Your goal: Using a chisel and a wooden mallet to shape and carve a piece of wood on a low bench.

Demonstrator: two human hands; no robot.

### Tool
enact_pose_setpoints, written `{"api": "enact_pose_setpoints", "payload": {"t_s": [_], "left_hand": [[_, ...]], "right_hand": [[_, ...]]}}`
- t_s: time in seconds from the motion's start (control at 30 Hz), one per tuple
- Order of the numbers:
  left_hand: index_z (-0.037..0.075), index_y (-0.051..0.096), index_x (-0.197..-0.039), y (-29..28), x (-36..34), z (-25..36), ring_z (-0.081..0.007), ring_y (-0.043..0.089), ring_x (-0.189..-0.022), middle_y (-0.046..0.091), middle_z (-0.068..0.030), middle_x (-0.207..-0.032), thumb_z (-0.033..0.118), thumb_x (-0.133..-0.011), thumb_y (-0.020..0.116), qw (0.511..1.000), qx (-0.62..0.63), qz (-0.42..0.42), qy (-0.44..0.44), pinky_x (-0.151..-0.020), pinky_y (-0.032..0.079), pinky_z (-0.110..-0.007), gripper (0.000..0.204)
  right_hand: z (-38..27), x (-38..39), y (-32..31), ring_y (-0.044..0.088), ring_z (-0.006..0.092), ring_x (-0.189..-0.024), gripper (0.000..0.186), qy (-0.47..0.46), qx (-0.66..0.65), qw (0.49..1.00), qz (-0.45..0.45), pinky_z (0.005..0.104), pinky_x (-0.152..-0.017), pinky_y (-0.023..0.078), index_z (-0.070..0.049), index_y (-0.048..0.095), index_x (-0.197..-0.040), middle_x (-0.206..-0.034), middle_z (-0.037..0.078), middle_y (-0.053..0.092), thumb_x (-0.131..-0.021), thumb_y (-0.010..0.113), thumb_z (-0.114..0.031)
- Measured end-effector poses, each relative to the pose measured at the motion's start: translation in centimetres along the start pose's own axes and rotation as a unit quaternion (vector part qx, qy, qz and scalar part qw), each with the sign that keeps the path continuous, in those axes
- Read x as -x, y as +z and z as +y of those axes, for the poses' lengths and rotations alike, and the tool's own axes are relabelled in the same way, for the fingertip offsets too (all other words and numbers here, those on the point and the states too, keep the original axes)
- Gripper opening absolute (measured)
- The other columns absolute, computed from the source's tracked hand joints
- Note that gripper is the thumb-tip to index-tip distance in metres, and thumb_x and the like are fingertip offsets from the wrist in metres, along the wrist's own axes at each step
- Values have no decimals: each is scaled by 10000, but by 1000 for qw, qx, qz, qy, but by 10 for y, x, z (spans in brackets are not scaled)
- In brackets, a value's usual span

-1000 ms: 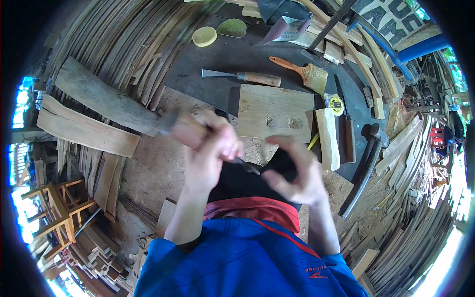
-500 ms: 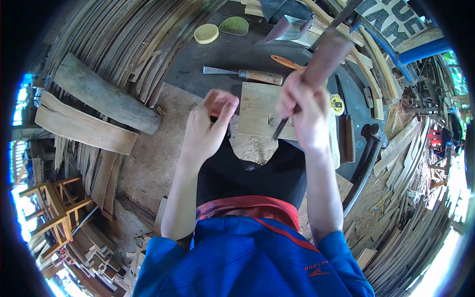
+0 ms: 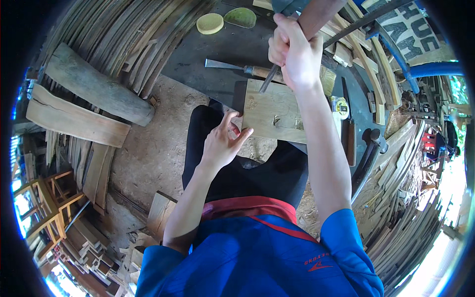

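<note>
The right hand is raised high over the work, its grip clamped tight around a slim dark metal carving tool whose shaft slants down and left, the tip close above the upper left part of a flat, pale wooden board. That board is roughly rectangular, smooth-faced, with faint carved or drawn outlines on its surface, and it lies in front of the person's knees, partly on the dark, round-edged counter and partly over the dusty ground. The left hand rests low at the board's near left corner, fingers spread apart and holding nothing, the fingertips touching or just beside the board's edge; which of the two cannot be told. Beyond the board a broad-bladed chisel with a rounded wooden handle lies flat on the counter. To the right of the board lie a small yellow tape measure and a long dark-headed hammer. Two shallow round pieces, one pale yellow disc and one green disc, sit at the far rim. A thick, rough grey log and a split plank lie to the left among bundles of thin curved wooden slats.
</note>
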State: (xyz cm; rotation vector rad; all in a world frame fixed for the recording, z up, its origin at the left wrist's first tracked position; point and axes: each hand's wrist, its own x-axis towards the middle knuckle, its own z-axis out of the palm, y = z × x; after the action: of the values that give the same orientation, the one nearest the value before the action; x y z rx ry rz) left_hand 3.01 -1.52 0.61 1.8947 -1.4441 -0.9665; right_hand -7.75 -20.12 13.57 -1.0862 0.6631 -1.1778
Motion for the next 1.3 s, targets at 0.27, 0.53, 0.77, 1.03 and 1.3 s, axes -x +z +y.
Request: {"api": "enact_pose_setpoints", "payload": {"t_s": [0.27, 0.53, 0.77, 1.03, 1.3], "left_hand": [[119, 549, -1202, 3, 3, -4, -284, 706, -718, 714, -99, -849, 513, -890, 681, 994, 86, -28, -54, -693, 548, -399, 520], [107, 607, -1126, 3, 2, -6, -262, 710, -736, 710, -93, -833, 545, -869, 693, 993, 87, -33, -66, -700, 548, -378, 515], [91, 616, -1115, 3, 1, -5, -262, 710, -754, 710, -102, -849, 564, -856, 697, 992, 77, -38, -91, -714, 548, -378, 545], [72, 633, -1067, 3, 1, -4, -281, 708, -777, 711, -109, -842, 563, -858, 693, 992, 81, -41, -90, -710, 548, -378, 536], [70, 636, -1065, 7, -1, -12, -263, 706, -769, 712, -113, -847, 567, -857, 693, 991, 103, -40, -82, -716, 551, -374, 542]], "right_hand": [[6, -14, 4, 383, 79, -347, 194, 46, -38, 998, 34, 241, -335, 274, -81, 573, -776, -513, -12, 451, -945, 622, -162], [2, -6, 19, 321, 59, -358, 414, -1, 3, 988, 151, 261, -359, 202, -131, 425, -604, -487, -55, 388, -932, 672, -186], [4, 17, 30, 407, 58, -405, 387, -28, 68, 981, 178, 257, -390, 274, -75, 503, -604, -510, -42, 467, -934, 673, -182], [8, 26, 30, 452, 41, -455, 381, -65, 124, 986, 93, 251, -426, 314, -58, 541, -594, -531, -46, 507, -935, 674, -165], [8, 28, 33, 447, 37, -448, 383, -64, 113, 987, 95, 249, -415, 311, -59, 533, -593, -529, -49, 505, -939, 668, -153]]}}
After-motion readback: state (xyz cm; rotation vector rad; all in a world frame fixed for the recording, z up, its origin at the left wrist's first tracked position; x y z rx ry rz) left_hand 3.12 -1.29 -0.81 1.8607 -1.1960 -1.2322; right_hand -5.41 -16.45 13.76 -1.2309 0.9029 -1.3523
